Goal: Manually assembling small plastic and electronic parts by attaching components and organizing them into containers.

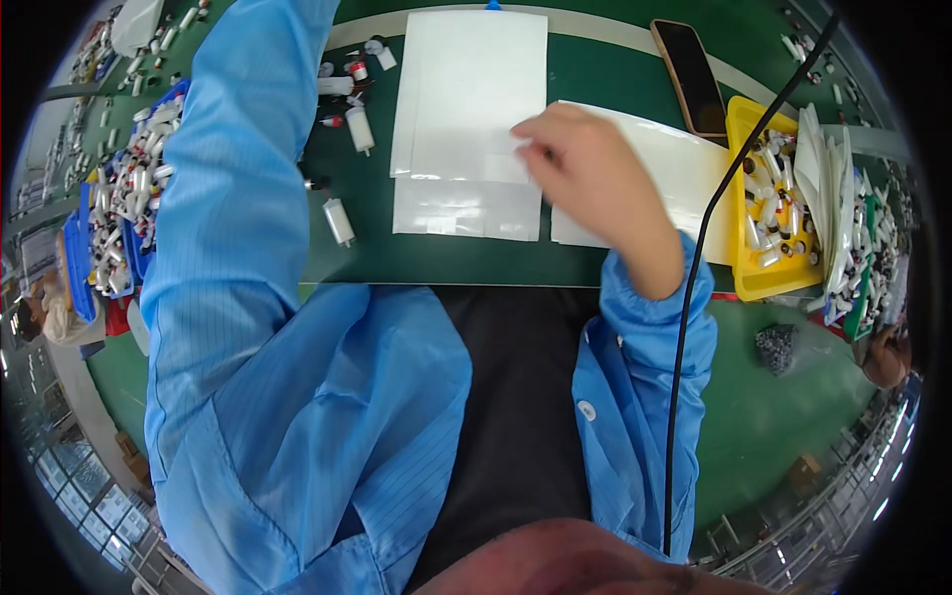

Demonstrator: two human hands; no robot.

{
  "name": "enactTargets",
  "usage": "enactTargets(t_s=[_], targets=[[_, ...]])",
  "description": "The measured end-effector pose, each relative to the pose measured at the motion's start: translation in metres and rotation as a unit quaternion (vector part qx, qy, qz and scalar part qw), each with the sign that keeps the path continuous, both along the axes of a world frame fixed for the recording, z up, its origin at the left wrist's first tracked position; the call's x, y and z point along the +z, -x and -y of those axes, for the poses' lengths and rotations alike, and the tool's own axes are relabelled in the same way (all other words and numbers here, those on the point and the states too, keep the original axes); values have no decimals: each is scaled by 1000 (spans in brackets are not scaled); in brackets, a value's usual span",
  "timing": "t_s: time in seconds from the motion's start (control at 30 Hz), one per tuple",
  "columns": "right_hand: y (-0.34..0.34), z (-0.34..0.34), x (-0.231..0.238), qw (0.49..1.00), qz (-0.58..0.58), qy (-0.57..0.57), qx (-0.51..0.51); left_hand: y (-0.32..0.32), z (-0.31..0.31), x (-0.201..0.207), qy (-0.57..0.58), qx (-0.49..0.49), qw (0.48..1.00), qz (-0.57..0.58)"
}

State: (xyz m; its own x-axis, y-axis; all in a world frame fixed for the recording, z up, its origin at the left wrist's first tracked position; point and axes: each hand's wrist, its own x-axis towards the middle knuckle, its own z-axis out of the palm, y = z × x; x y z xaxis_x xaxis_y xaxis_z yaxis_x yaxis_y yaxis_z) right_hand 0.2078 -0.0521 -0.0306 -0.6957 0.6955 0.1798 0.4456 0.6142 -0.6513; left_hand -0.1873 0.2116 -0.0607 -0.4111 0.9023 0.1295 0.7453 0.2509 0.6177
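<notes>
My right hand hangs over the right edge of a stack of white sheets. Its fingers are curled in towards the thumb, and anything pinched between them is too small to make out. A clear glossy strip runs along the stack's near end. Partly under my right hand lies a second white glossy sheet. My left arm, in a blue sleeve, reaches far forward, and its hand is beyond the upper edge of the picture. Beside that sleeve lie several small white cylindrical parts on the green table.
Blue bins heaped with small white parts stand at the left. A yellow tray of similar parts sits at the right, near a phone. A black cable hangs across the right side. The table's near edge crosses before my lap.
</notes>
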Motion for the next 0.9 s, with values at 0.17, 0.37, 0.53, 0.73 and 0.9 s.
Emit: enactTargets(t_s=[0.17,0.37,0.53,0.73,0.9], targets=[[18,26,-14,997,49,-54,-1,-97,85,66,-155,-179,934,269],[19,28,-17,997,74,-31,5,-152,169,56,-33,-259,662,703],[28,26,-9,997,69,-40,-2,-155,184,-2,132,-266,518,802],[28,33,-18,991,102,-88,-4,-171,193,-5,150,-162,634,741],[25,31,1,993,109,-20,27,-176,194,-2,147,-150,631,747]])
